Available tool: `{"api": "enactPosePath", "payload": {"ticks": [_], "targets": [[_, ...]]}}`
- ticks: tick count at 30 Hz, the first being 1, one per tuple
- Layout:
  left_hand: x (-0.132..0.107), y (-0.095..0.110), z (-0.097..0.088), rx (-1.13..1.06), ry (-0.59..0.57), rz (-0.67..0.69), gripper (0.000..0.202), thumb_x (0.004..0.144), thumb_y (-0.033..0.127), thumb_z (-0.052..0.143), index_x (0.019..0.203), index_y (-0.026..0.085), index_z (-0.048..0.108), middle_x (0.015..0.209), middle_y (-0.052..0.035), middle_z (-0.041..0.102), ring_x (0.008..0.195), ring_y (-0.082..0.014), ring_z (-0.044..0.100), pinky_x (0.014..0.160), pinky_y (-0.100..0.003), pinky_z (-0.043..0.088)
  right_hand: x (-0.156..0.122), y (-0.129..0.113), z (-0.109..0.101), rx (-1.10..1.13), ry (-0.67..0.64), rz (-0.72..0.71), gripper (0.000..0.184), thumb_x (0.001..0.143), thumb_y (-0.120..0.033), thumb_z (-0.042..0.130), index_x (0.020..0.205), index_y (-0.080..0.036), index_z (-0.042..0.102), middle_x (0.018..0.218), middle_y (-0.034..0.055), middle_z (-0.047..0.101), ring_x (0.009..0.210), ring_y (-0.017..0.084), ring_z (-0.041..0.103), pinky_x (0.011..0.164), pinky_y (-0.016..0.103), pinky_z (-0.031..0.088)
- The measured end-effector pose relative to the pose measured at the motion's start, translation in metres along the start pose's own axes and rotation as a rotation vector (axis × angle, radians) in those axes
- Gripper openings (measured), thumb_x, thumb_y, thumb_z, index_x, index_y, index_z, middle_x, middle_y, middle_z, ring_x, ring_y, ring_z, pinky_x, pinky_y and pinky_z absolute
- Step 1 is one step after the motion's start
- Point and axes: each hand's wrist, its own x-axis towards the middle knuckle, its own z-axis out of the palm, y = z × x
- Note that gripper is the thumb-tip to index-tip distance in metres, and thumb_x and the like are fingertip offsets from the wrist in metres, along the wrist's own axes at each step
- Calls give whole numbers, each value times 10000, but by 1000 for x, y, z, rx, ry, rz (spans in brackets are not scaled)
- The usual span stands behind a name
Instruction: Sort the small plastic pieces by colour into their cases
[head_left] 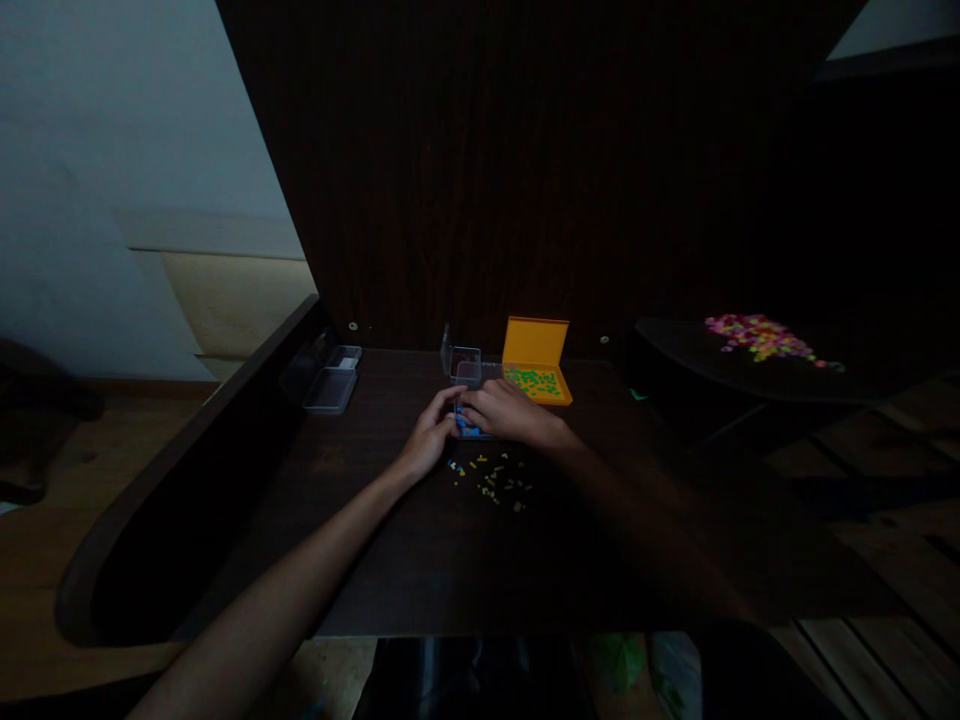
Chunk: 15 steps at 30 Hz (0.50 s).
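A small clear plastic box (469, 432) with blue pieces in it sits on the dark wooden table. At its left side my left hand (429, 432) grips it, thumb and fingers curled about the edge. From the right, my right hand (507, 408) reaches over the box, fingers bent down and closed over the blue pieces; what is between the fingertips is hidden. Small yellow, white and pale pieces (491, 485) lie scattered on the table in front of both hands. Just behind my right hand stands an open orange box (535, 342) with green pieces in its tray.
Behind the hands is an open clear box (465, 370). Another open clear case (331, 390) lies at the left near the raised side panel (187, 470). A pile of pink, red and yellow pieces (765, 338) rests on a dark surface at right. A tall dark panel (480, 180) closes the back.
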Motion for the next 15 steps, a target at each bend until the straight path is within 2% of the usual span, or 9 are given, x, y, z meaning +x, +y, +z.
{"api": "enactPosePath", "payload": {"ticks": [9, 15], "targets": [[1, 2, -1, -7, 15, 10, 578, 628, 96, 507, 1189, 205, 595, 1217, -35, 608, 1166, -238, 516, 1032, -360, 387, -3, -5, -9, -34, -36, -28, 312, 977, -293, 416, 1142, -156, 643, 981, 146, 674, 894, 236, 626, 783, 325, 380], [0, 2, -1, -13, 25, 8, 564, 638, 103, 515, 1187, 205, 599, 1186, -36, 620, 1129, -236, 535, 1010, -364, 410, -2, -5, -10, -40, -11, -46, 310, 968, -289, 435, 1173, -179, 640, 963, 132, 685, 853, 216, 622, 727, 297, 364]]}}
